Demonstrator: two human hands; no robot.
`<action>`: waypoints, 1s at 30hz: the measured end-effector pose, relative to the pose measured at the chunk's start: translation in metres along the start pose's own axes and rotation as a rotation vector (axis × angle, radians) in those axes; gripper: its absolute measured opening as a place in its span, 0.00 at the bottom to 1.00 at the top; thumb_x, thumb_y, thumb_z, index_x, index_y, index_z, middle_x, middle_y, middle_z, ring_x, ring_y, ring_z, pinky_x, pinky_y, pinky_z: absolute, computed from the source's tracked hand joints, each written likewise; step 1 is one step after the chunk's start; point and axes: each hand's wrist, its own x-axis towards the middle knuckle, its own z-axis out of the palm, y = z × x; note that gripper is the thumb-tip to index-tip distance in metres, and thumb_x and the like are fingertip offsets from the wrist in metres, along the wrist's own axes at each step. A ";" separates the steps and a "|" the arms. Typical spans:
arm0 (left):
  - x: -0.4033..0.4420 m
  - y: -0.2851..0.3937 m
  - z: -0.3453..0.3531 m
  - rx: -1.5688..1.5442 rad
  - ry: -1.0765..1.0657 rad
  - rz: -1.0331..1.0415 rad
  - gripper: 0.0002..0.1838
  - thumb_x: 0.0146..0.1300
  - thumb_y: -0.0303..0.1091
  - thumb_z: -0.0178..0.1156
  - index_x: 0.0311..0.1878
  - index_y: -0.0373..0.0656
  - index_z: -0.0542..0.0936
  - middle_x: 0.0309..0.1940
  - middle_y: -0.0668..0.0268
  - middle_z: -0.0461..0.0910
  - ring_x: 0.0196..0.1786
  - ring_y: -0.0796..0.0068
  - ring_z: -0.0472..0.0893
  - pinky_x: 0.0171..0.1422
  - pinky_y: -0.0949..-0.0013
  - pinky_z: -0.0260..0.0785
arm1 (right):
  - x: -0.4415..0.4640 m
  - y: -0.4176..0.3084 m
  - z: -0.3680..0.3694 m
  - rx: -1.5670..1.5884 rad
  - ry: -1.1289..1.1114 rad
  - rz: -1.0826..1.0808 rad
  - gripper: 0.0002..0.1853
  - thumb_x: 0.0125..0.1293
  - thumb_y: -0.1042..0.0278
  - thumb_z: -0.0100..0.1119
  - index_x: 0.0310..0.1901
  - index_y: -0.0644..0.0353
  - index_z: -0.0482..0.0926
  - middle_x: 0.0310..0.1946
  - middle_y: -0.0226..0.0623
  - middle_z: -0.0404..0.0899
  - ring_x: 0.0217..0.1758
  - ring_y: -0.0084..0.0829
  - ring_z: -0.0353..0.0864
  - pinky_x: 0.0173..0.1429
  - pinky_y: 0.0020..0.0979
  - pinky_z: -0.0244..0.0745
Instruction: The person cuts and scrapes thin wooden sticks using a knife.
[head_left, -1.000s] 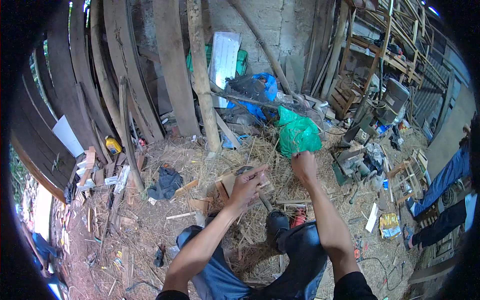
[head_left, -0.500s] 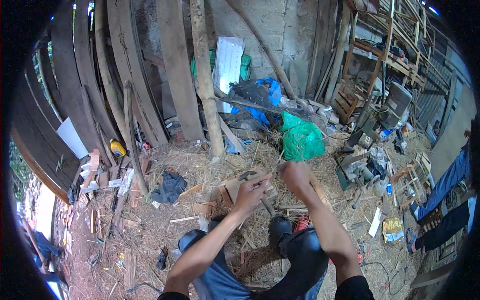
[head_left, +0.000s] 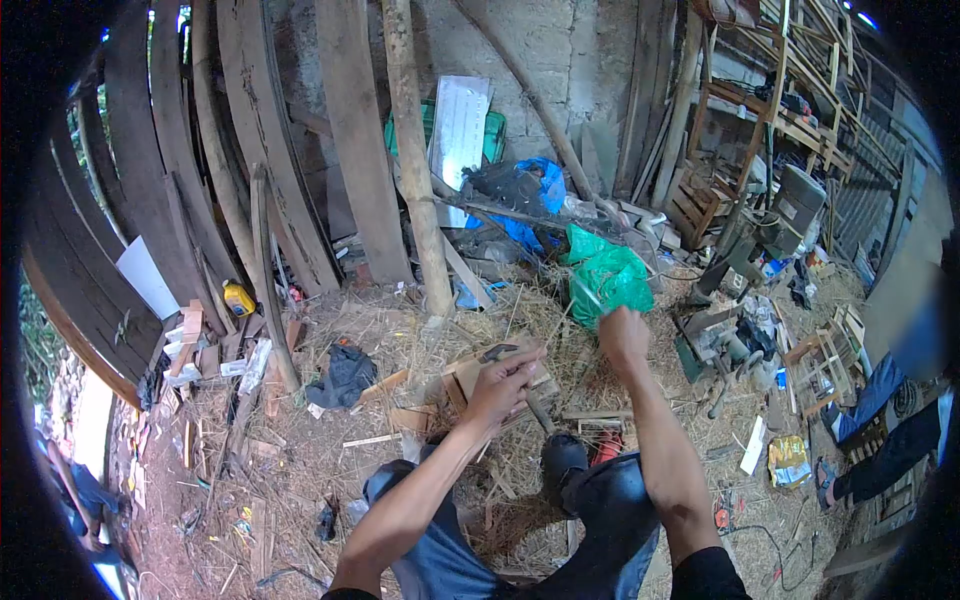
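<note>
Right hand (head_left: 624, 338), clenched, contents unclear, has swung outward below the green bag (head_left: 612, 280), right of centre, widening the working gap from the left hand (head_left: 503, 388), curled, grip unclear, over the mid-frame hammer (head_left: 540, 412).

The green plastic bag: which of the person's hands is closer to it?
The right. In this view, the right hand is at the lower edge of the green plastic bag; the left hand is farther down and to the left.
</note>
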 end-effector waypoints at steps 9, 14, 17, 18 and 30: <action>0.011 -0.001 -0.001 -0.144 0.036 -0.073 0.19 0.69 0.36 0.52 0.61 0.46 0.72 0.27 0.76 0.67 0.17 0.91 0.57 0.18 0.84 0.49 | -0.046 -0.042 -0.003 0.138 -0.063 -0.472 0.09 0.57 0.61 0.55 0.27 0.55 0.82 0.20 0.49 0.79 0.25 0.51 0.81 0.31 0.47 0.76; 0.009 0.001 -0.001 -0.124 -0.026 -0.049 0.18 0.69 0.35 0.51 0.60 0.45 0.72 0.27 0.76 0.66 0.17 0.91 0.56 0.18 0.84 0.49 | -0.040 -0.052 -0.008 0.087 -0.056 -0.427 0.11 0.58 0.62 0.53 0.26 0.57 0.82 0.21 0.49 0.80 0.26 0.49 0.82 0.32 0.46 0.77; 0.005 0.012 0.005 -0.086 -0.037 -0.037 0.18 0.70 0.36 0.51 0.61 0.45 0.72 0.27 0.75 0.65 0.17 0.90 0.55 0.17 0.84 0.49 | -0.026 -0.043 -0.008 0.091 -0.017 -0.308 0.13 0.58 0.62 0.53 0.24 0.59 0.81 0.23 0.50 0.80 0.28 0.50 0.82 0.34 0.46 0.77; 0.002 0.013 0.008 -0.084 -0.041 -0.037 0.18 0.70 0.36 0.51 0.61 0.45 0.72 0.27 0.75 0.65 0.17 0.90 0.55 0.17 0.84 0.49 | -0.013 -0.031 -0.007 0.084 -0.031 -0.171 0.13 0.58 0.62 0.54 0.24 0.60 0.82 0.23 0.51 0.80 0.29 0.51 0.82 0.34 0.46 0.77; 0.004 0.008 0.007 -0.187 -0.063 -0.101 0.20 0.68 0.34 0.51 0.63 0.46 0.69 0.27 0.74 0.64 0.17 0.89 0.55 0.16 0.83 0.47 | -0.038 -0.040 -0.012 0.255 0.025 -0.317 0.10 0.55 0.63 0.57 0.22 0.59 0.81 0.21 0.48 0.79 0.26 0.49 0.80 0.32 0.47 0.76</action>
